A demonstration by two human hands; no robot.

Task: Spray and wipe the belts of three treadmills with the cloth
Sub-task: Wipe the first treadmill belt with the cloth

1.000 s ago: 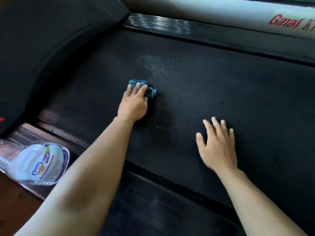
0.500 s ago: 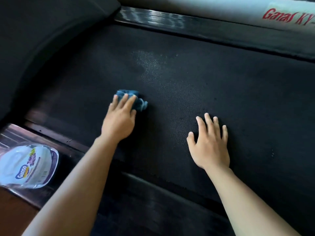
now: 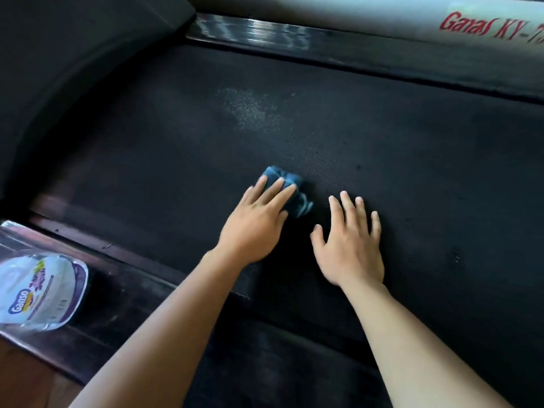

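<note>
Head view: the treadmill belt (image 3: 412, 160), black and textured, fills most of the frame. The left hand (image 3: 256, 228) lies near centre with its fingers (image 3: 282, 192) straight and laid flat over a bunched blue cloth (image 3: 297, 198), pressing it onto the belt and not clenched round it. The cloth shows past the fingertips at the hand's 1 o'clock. The right hand (image 3: 350, 245) sits just beside it at 3 o'clock, apart from the cloth, released, palm down on the belt with fingers spread. A pale speckled spray patch (image 3: 250, 108) marks the belt at 12 o'clock from the cloth, well apart from it. A spray bottle (image 3: 41, 293) with a white label lies on its side on the near side rail (image 3: 97, 260) at the frame's 8 o'clock. A silver frame bar (image 3: 382, 13) with red lettering runs across 1 o'clock.
</note>
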